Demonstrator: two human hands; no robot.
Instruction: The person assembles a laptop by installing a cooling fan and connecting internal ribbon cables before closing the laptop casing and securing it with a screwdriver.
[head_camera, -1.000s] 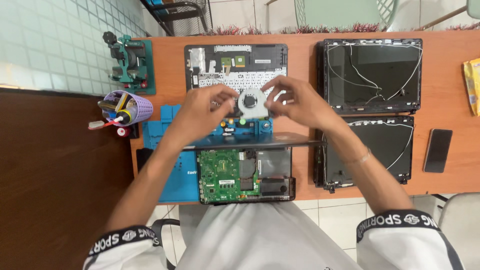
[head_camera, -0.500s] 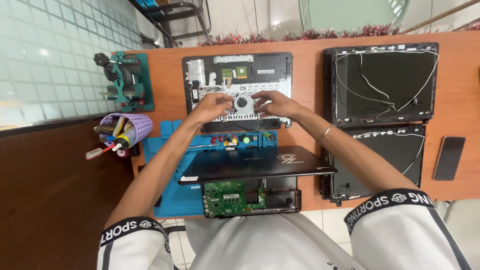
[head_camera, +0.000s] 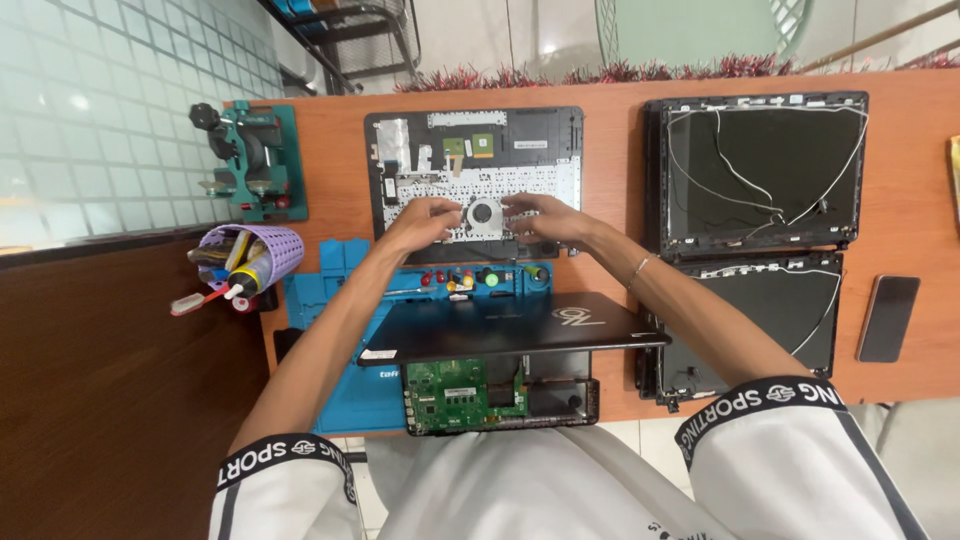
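Head view: both hands lie on the open laptop base (head_camera: 474, 170) at the far middle of the orange tabletop (head_camera: 615, 180), either side of a small round fan (head_camera: 484, 212). The left hand (head_camera: 428, 220) rests flat just left of the fan, fingers spread and loosely curled; whether it pinches anything cannot be told. The right hand (head_camera: 540, 216) lies just right of the fan, fingertips pointing at it, fingers slightly spread, no clear hold visible. Nearer the body a dark lid (head_camera: 510, 325) lies across a blue mat (head_camera: 345, 330), half covering a green board (head_camera: 465, 392). Small coloured screwdrivers (head_camera: 470, 278) lie on the mat between lid and base. To the right are two screen shells (head_camera: 760, 170) with loose wires, and a phone (head_camera: 888, 317). To the left stand a teal clamp (head_camera: 255, 160) and a purple tool cup (head_camera: 250, 255)
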